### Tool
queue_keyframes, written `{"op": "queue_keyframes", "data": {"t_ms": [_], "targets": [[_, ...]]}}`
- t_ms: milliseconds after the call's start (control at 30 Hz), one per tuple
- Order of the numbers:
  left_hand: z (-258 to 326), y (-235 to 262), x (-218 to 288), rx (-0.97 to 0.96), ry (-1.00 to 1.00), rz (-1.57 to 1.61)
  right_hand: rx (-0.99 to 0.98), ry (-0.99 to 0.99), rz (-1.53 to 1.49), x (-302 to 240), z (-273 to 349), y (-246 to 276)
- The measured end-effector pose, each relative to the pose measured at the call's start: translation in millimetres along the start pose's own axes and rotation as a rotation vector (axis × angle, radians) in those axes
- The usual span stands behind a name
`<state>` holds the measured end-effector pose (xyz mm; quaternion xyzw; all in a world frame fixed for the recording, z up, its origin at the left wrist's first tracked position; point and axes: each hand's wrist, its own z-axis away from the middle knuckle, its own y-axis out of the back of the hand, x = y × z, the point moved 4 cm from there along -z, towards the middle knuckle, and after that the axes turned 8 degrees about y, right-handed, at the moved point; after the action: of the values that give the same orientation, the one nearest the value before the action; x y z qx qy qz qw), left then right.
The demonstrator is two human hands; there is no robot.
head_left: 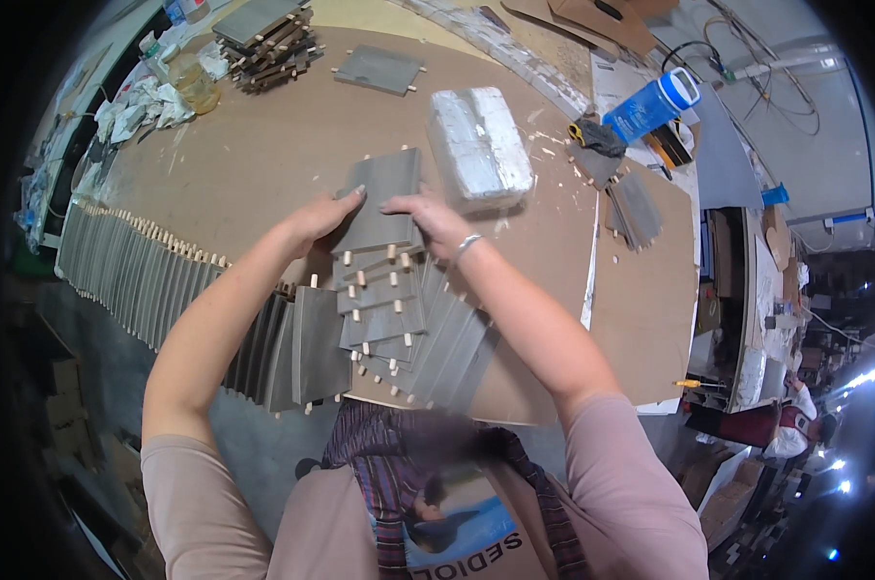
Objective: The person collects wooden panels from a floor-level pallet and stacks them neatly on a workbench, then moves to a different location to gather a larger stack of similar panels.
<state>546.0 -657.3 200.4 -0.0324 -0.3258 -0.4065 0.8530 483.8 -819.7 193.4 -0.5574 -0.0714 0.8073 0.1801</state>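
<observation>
A grey panel (381,198) with short wooden dowels along its edges is held between both hands, the left hand (323,215) laid flat on its left edge and the right hand (430,217) pressed on its right edge and near corner; each grip is a flat, narrow pinch against the board, not a closed fist. The panel lies directly between the two grips, its long axis running away from the body, tilted slightly to the right. Neither hand is clearly nearer; both meet the panel at about the same depth. Just below the grip, toward the body, a loose stack of like panels (384,319) is fanned out on the worktop (263,145), touching the held one. Just beyond the right hand a white wrapped block (478,145) is set. To the left of the grip a long row of upright panels (138,275) is ranged along the worktop edge. The thumbs and the panel's underside are hidden, and the near panels are blurred against the apron
</observation>
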Motion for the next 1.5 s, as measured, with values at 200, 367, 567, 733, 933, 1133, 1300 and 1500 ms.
{"op": "queue_keyframes", "data": {"t_ms": [200, 367, 567, 733, 933, 1133, 1300, 1500], "targets": [[43.3, -19.9, 28.8, 0.391, -0.079, -0.702, 0.185, 0.146, 0.098, -4.6, 10.3, -3.6], [81.3, -48.1, 37.8, 0.489, -0.287, -0.693, 0.354, 0.239, 0.38, 7.7, 11.0, 2.5], [111.3, -95.3, 35.1, 0.597, -0.493, -0.84, 0.296, 0.242, 0.174, -3.2, 22.7, 13.4], [92.2, -110.0, 31.0, 0.581, -0.657, -0.645, 0.361, 0.211, 0.286, -9.0, 32.9, 21.9], [70.3, -83.6, 29.6, 0.493, -0.524, -0.475, 0.238, 0.248, 0.484, -16.0, 41.2, 19.4], [64.7, -65.1, 26.5, 0.484, -0.502, -0.256, 0.036, 0.3, 0.452, -6.2, 47.1, 25.1], [78.5, -58.2, 6.2, 0.524, -0.491, -0.224, -0.042, 0.557, 0.319, 5.8, 74.6, 1.2], [47.9, -66.6, 3.2, 0.687, -0.544, -0.209, 0.016, 0.58, 0.274, 18.1, 49.8, 12.2]]}}
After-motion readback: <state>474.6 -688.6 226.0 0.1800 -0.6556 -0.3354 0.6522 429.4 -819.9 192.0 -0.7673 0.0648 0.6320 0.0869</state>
